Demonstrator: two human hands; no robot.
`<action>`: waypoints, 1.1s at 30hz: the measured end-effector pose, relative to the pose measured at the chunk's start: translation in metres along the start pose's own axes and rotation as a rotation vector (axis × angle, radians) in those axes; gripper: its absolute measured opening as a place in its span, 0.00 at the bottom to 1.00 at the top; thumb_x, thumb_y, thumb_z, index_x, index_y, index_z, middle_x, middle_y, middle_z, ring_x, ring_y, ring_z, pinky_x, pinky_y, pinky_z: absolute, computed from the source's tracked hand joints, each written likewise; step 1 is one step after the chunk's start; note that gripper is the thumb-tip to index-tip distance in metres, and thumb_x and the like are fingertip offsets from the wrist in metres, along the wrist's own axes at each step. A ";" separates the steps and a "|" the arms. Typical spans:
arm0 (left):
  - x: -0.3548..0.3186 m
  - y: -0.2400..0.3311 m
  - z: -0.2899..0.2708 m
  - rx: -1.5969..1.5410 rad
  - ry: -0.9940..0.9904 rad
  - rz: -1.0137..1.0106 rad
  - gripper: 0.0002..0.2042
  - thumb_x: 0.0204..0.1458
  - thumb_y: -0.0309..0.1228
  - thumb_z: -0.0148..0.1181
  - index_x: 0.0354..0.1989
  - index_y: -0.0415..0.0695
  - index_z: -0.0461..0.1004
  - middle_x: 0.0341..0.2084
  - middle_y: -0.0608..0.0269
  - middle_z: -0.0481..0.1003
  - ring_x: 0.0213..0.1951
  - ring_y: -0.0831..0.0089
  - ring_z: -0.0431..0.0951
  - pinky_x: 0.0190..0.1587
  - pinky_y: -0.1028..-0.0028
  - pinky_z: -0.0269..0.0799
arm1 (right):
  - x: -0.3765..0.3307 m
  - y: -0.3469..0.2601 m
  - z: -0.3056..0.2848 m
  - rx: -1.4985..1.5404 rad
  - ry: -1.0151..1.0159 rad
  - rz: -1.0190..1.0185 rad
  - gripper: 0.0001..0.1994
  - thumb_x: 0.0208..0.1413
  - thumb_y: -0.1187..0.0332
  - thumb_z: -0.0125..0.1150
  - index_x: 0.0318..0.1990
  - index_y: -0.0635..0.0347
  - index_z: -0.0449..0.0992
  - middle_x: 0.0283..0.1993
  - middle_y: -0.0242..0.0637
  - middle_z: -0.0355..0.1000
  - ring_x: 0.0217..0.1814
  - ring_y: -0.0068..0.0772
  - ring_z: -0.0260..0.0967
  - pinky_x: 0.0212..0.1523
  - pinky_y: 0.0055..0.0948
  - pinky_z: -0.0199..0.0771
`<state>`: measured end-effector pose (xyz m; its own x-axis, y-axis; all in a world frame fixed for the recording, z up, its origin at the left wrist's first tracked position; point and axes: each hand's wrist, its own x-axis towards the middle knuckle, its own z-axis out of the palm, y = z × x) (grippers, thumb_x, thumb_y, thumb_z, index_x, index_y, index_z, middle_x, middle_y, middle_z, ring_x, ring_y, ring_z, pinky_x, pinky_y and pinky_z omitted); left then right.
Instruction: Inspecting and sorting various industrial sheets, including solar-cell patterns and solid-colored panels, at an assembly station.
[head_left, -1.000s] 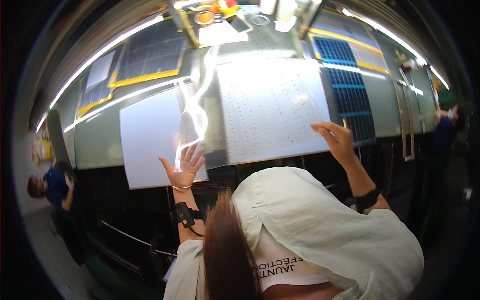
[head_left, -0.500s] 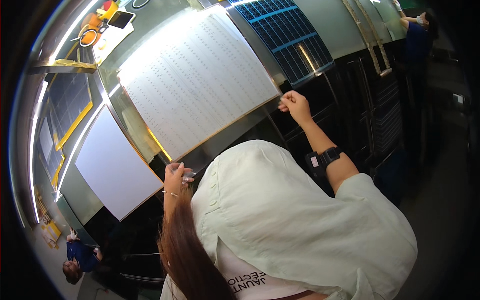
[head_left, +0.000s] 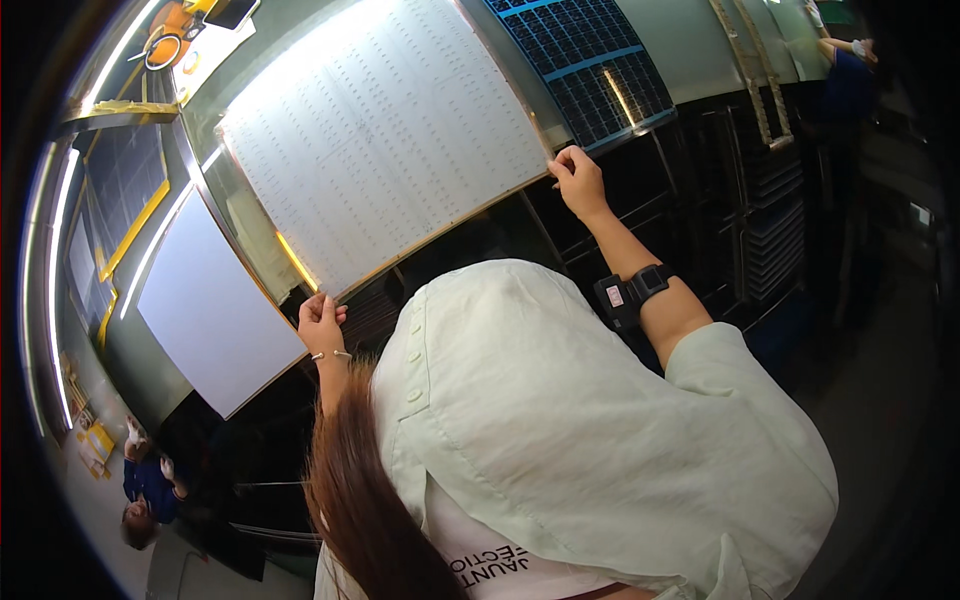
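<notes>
A large white sheet [head_left: 390,140] covered in rows of small dots lies on the work table. My left hand [head_left: 322,328] is at its near left corner, thumb and fingers pinched together there. At the near right corner, my right hand [head_left: 581,187] has its fingertips closed on the edge. Left of the dotted sheet lies a plain white sheet [head_left: 215,305]. A dark panel [head_left: 600,80] with blue bands is beyond my right hand.
Orange and yellow items [head_left: 175,35] and a dark-screened device [head_left: 230,12] sit at the far left. Yellow-edged dark panels [head_left: 125,200] stand left of the table. One co-worker [head_left: 150,495] is at lower left, another [head_left: 848,80] at far right. Stacked dark trays [head_left: 775,240] stand at right.
My right hand has moved slightly left and up onto the sheet's near right corner. My left hand has moved up and left to the near left corner; the clear film at its fingers no longer shows.
</notes>
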<state>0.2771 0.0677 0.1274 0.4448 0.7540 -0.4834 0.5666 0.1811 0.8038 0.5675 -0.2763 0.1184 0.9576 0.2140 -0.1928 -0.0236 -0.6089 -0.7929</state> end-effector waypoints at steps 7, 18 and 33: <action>-0.003 0.000 0.005 -0.187 0.094 -0.002 0.05 0.49 0.20 0.53 0.34 0.36 0.65 0.26 0.60 0.70 0.25 0.73 0.75 0.26 0.82 0.74 | -0.002 -0.005 0.008 0.117 0.006 -0.003 0.05 0.49 0.74 0.55 0.27 0.63 0.66 0.21 0.35 0.66 0.22 0.24 0.66 0.23 0.24 0.72; -0.004 -0.013 0.016 0.453 0.461 0.482 0.05 0.42 0.22 0.60 0.24 0.40 0.69 0.20 0.65 0.65 0.21 0.75 0.65 0.26 0.76 0.63 | -0.007 0.009 0.013 0.071 0.051 -0.001 0.07 0.51 0.72 0.55 0.27 0.60 0.63 0.21 0.30 0.62 0.21 0.20 0.60 0.22 0.22 0.66; 0.003 -0.028 0.026 0.252 0.387 0.280 0.06 0.45 0.21 0.58 0.29 0.41 0.67 0.21 0.63 0.67 0.23 0.75 0.68 0.25 0.78 0.66 | -0.003 0.014 0.014 0.094 0.007 -0.011 0.07 0.52 0.72 0.55 0.28 0.60 0.62 0.22 0.29 0.62 0.21 0.19 0.61 0.21 0.19 0.66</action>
<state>0.2802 0.0483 0.0945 0.3417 0.9378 -0.0608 0.6328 -0.1818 0.7527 0.5608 -0.2747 0.1002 0.9600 0.2147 -0.1797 -0.0394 -0.5319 -0.8459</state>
